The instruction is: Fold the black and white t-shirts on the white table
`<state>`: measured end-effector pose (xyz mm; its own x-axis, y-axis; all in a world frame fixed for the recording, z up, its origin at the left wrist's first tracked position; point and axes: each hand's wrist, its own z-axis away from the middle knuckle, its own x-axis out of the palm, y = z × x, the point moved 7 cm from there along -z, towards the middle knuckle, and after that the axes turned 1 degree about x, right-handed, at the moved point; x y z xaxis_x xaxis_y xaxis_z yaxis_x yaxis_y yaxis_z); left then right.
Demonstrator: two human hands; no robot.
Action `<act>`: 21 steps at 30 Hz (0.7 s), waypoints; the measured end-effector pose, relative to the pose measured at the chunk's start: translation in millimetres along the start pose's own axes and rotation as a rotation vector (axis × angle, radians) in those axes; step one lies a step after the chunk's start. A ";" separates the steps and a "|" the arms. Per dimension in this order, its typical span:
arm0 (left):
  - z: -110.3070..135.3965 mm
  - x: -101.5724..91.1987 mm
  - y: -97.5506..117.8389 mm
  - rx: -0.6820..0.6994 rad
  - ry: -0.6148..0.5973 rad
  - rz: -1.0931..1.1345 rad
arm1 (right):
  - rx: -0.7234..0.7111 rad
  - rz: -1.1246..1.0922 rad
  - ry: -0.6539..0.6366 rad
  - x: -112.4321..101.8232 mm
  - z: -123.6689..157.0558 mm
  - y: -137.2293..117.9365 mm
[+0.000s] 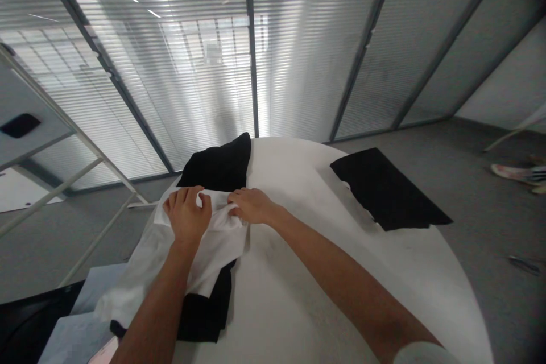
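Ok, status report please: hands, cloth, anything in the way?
Left hand on white cloth, right hand pinching it. Cloth rumpled, partly covering black fabric. No obstruction visible; separate black piece lies at right.

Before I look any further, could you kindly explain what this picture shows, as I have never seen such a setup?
Of course. There is no machine here: a person works with two bare hands, and the single picture comes from a camera worn on their head, looking forward and down. On a white table lies a white cloth. The left hand rests on its far part, while the right hand pinches a bunched bit of it. Black cloth shows beyond the white one and also pokes out on its near side; I cannot tell whether that is one piece. Another black piece lies apart, by the table's right edge.
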<state>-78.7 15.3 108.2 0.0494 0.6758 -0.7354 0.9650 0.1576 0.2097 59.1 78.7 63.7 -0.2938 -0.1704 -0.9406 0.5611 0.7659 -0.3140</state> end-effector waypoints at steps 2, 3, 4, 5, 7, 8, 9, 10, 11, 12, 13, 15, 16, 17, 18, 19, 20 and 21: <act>9.0 2.7 -5.4 0.010 0.041 0.021 | 0.089 -0.099 0.092 -1.4 -3.7 13.3; 12.5 3.1 -8.4 0.009 0.057 0.024 | 0.141 -0.179 0.149 -1.7 -5.5 21.7; 15.0 3.2 -11.6 0.003 0.070 0.028 | 0.203 -0.276 0.213 -1.4 -7.0 31.7; 16.4 4.0 -14.4 -0.005 0.069 0.035 | 0.281 -0.384 0.284 -0.3 -8.0 43.4; 16.5 12.0 -18.0 -0.015 -0.010 0.064 | 0.480 -0.652 0.444 6.0 -6.9 70.0; 16.3 19.4 -18.8 -0.019 -0.087 0.083 | 0.583 -0.782 0.512 11.8 -5.2 82.0; 16.5 28.2 -19.0 -0.020 -0.176 0.100 | 0.673 -0.890 0.563 18.2 -3.7 91.5; 17.4 36.9 -18.9 -0.020 -0.260 0.114 | 0.740 -0.969 0.597 23.6 -2.6 98.1; 18.8 45.0 -18.7 -0.020 -0.333 0.124 | 0.776 -1.016 0.618 27.1 -2.3 102.2; 20.3 51.8 -18.7 -0.022 -0.388 0.132 | 0.788 -1.034 0.630 28.5 -2.3 104.3; 21.7 57.2 -18.8 -0.022 -0.427 0.142 | 0.790 -1.041 0.640 28.4 -1.8 105.5; 24.1 64.2 -19.2 -0.024 -0.466 0.162 | 0.737 -1.019 0.684 22.4 0.2 105.2; 25.0 66.3 -19.6 -0.025 -0.474 0.171 | 0.662 -0.958 0.705 16.0 0.8 102.4; 25.8 67.8 -19.8 -0.022 -0.480 0.178 | 0.559 -0.859 0.715 8.5 0.8 97.0; 26.3 68.6 -20.0 -0.018 -0.481 0.178 | 0.444 -0.727 0.707 1.8 0.6 89.0; 26.8 69.3 -20.1 -0.013 -0.484 0.171 | 0.337 -0.578 0.678 -2.5 0.3 79.2; 27.4 70.0 -20.2 -0.006 -0.490 0.160 | 0.257 -0.430 0.632 -3.6 0.4 69.6; 27.9 70.7 -20.2 0.002 -0.497 0.147 | 0.213 -0.304 0.576 -1.9 0.7 62.0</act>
<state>-87.5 39.9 34.0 0.3006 0.2672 -0.9155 0.9391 0.0845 0.3330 95.0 126.2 46.0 -0.7941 0.0435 -0.6063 0.5112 0.5873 -0.6275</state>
